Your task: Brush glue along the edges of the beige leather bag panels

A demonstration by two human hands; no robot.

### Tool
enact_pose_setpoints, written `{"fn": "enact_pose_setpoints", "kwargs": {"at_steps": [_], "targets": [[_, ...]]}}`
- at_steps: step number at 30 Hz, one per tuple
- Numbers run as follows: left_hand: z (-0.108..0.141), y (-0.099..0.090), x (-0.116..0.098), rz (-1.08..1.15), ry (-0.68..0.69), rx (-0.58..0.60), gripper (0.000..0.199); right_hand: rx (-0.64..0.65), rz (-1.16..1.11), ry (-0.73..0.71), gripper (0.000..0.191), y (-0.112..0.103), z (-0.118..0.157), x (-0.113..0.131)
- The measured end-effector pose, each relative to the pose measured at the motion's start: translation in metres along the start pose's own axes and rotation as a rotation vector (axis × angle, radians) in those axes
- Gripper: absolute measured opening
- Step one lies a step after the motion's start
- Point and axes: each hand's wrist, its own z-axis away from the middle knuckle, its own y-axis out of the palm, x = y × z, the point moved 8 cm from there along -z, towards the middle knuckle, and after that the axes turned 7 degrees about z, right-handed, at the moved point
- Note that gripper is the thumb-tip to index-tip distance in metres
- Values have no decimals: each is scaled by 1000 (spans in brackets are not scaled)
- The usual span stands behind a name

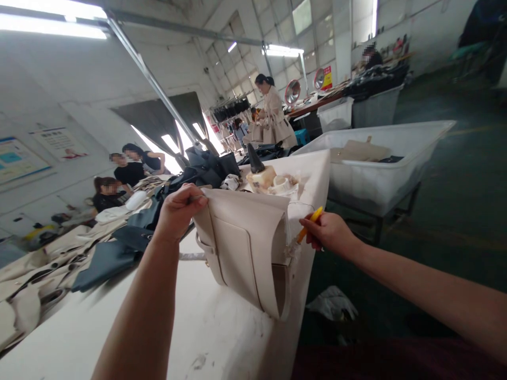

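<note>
A beige bag piece with a raised panel and a small strap stands tilted on the white table, its open side facing right. My left hand pinches its upper left corner. In my right hand is a yellow-handled tool, held beside the bag's right edge. The tool's tip is pale and hard to make out against the edge. Behind the bag sit a yellowish container with a black cone on it and a white roll.
Dark blue pieces and beige pieces are piled along the left. Beyond the table's right edge stands a large white tub holding beige pieces. Several people work farther back. A pale bundle lies low at the right.
</note>
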Motion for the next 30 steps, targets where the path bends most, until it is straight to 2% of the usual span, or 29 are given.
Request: {"fn": "enact_pose_setpoints", "kwargs": {"at_steps": [5,11,13,15,19,23,27,30], "targets": [[0,4,10,30,-18,-60,18,-53,15,-26,29,-6,-4,11],[1,4,15,73,-28,-98,17,74,-63,27,34,7,16,19],[2,3,15,64,-32,-114,17,110,-55,86,33,11,20,13],[2,2,15,62,-37,-127,17,91,-66,113,32,8,20,7],[4,2,13,63,-30,-138,16,-5,-180,49,32,-3,15,2],[5,1,13,80,-49,-160,18,88,-248,154,27,6,16,-9],[5,2,9,93,-30,-165,15,6,-373,155,26,-5,13,-6],[5,2,9,69,-35,-173,15,33,-421,216,25,0,14,-12]]}}
